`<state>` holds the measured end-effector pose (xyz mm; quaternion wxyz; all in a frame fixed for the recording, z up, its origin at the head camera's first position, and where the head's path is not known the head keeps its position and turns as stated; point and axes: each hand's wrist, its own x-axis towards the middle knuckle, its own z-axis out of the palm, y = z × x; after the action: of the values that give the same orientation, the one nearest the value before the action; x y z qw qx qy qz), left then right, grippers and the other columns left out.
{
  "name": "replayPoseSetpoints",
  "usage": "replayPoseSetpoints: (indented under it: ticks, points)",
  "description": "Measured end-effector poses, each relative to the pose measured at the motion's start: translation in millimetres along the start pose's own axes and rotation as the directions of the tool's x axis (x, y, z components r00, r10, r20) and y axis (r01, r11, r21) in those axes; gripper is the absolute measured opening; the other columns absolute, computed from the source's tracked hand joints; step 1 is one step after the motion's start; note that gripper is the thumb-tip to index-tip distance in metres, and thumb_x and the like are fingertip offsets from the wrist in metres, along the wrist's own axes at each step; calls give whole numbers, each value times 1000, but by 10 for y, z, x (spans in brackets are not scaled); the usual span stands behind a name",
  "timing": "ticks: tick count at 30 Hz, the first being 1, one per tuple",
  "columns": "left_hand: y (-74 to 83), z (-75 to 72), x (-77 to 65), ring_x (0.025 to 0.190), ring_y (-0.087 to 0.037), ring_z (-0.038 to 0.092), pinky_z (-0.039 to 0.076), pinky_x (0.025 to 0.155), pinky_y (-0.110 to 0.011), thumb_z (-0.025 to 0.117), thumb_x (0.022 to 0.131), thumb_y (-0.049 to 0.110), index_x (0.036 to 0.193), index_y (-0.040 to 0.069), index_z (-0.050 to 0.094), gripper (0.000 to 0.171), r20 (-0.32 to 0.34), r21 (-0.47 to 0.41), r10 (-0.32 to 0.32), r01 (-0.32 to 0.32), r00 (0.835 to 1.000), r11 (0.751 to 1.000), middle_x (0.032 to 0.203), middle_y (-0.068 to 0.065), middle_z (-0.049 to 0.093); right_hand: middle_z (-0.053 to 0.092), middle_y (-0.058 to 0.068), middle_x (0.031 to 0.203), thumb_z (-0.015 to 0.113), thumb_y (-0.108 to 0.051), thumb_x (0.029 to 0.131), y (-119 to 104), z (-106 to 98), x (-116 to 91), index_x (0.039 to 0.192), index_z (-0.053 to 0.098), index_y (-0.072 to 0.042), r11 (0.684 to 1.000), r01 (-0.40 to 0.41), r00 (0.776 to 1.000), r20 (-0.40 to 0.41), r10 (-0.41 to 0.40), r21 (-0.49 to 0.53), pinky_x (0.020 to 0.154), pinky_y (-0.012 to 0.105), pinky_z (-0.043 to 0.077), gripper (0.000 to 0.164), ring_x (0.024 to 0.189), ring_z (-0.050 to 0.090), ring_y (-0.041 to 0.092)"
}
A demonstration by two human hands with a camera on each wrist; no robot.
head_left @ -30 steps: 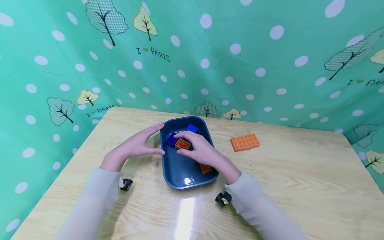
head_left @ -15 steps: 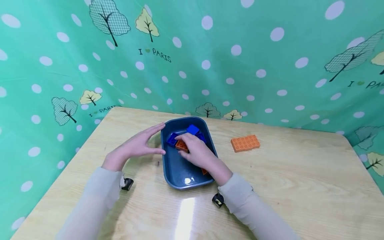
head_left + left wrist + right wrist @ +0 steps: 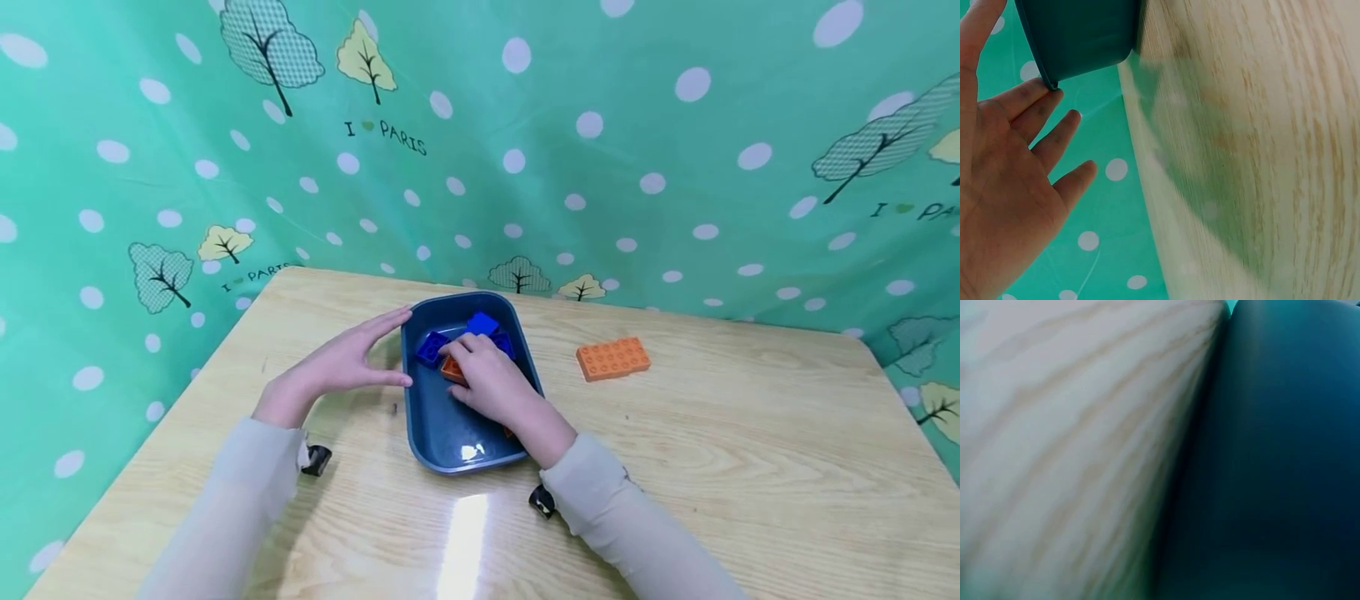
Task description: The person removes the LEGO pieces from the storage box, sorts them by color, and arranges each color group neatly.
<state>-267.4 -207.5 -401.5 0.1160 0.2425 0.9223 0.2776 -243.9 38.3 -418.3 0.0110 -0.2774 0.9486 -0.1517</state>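
Observation:
In the head view my right hand (image 3: 491, 383) reaches into a dark blue plastic tub (image 3: 442, 433). Its thumb and fingers close round a small orange toy building brick (image 3: 452, 370), which they partly hide. Beside that brick lies a dark blue brick (image 3: 432, 348), and a brighter blue brick (image 3: 482, 323) sits toward the tub's far end. My left hand (image 3: 341, 360) is at the tub's left side, fingers and thumb spread straight, tips at the rim. In the left wrist view the left hand's fingertips (image 3: 1054, 94) touch the rim of the tub (image 3: 1085, 37).
On the wooden table (image 3: 750, 433), a longer orange brick (image 3: 613, 358) lies right of the tub. A green patterned cloth (image 3: 525, 150) hangs behind the table. Mostly hidden under my right wrist is another orange brick (image 3: 509, 432) in the tub.
My right hand has come down into the tub and its thumb and fingers have closed round the small orange brick. The left hand stays at the rim.

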Motion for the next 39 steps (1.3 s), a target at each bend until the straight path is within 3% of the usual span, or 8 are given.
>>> replayPoseSetpoints:
  ticks: [5,9,14,18,25,28,33,39]
  points:
    - [37,-34,-11,153,-39,20,10,125,-61,79,82,49,159,13,25,101,-6,-6,3,-3,1000,1000,167,-10,22,67,4,125,74,-21,91,-21,-46,-31,131,63,-16,1000,2,999,-48,-2,-13,97,34,54,42,110,57,21]
    - [46,-21,-36,153,-39,21,7,125,-62,78,82,49,159,10,26,100,0,6,7,-7,1000,1000,167,-12,23,67,3,122,74,-20,91,-24,-61,-82,131,62,-17,989,-8,997,-74,19,151,95,34,55,42,106,59,19]
    - [0,49,-51,152,-40,24,8,125,-63,78,82,49,158,10,27,100,-4,2,8,-8,1000,1000,165,-14,25,61,5,119,73,-12,90,14,-7,-88,136,59,-13,912,-23,997,-56,50,410,96,31,58,49,107,66,17]
    - [5,49,-62,151,-41,25,9,124,-63,78,82,49,158,10,27,100,-5,5,14,-14,1000,1000,165,-15,26,62,6,115,76,-8,87,20,-4,-93,122,65,-9,874,-59,998,12,61,482,92,27,59,36,105,67,17]
    - [54,-25,-85,150,-39,27,9,124,-63,78,80,51,158,10,27,102,-20,47,33,-32,999,998,164,-13,28,66,-1,93,85,-17,80,-30,-45,-101,96,60,-12,918,9,996,73,-41,396,74,17,56,30,82,63,8]
    - [69,-36,-63,150,-40,29,9,124,-64,78,80,52,157,9,28,102,-28,54,50,-48,998,997,164,-14,29,65,-1,91,85,-19,79,-30,-56,-114,103,62,-11,923,39,994,80,-75,383,72,16,53,34,80,61,7]
    - [63,3,-81,150,-39,27,9,124,-64,78,80,53,158,9,28,102,-21,44,38,-37,999,998,164,-14,28,64,2,97,83,-12,81,-39,-52,-142,133,60,-7,918,44,988,119,-99,394,73,11,53,57,80,63,5]
    - [45,3,-101,150,-40,28,9,124,-64,77,81,52,158,10,29,100,-27,45,28,-27,999,999,164,-13,28,66,2,108,83,-20,82,-50,-20,-135,127,66,-7,943,59,986,129,-106,326,82,15,54,49,91,65,6]
